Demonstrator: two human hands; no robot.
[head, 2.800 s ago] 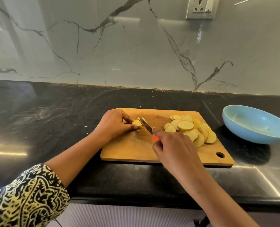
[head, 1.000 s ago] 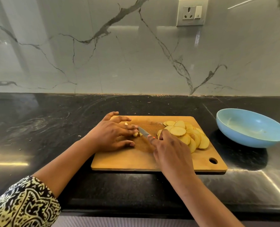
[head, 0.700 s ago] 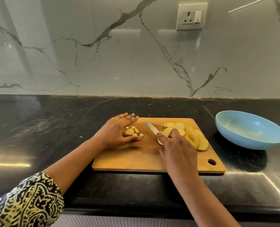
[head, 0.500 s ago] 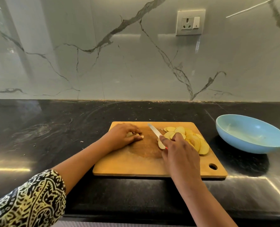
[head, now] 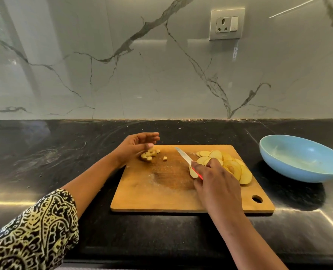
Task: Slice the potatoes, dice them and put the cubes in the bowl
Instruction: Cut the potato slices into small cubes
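**On the cutting board (head: 161,199): potato cubes (head: 149,154) left, potato slices (head: 231,164) right**

Your left hand (head: 134,148) hangs relaxed, fingers loose and holding nothing, just over the potato cubes at the board's far left corner. Your right hand (head: 214,180) grips the red-handled knife (head: 183,156), blade angled away to the left, beside the fanned potato slices. Right of the board, apart from it, the blue bowl (head: 302,162) sits on the black counter (head: 45,152).
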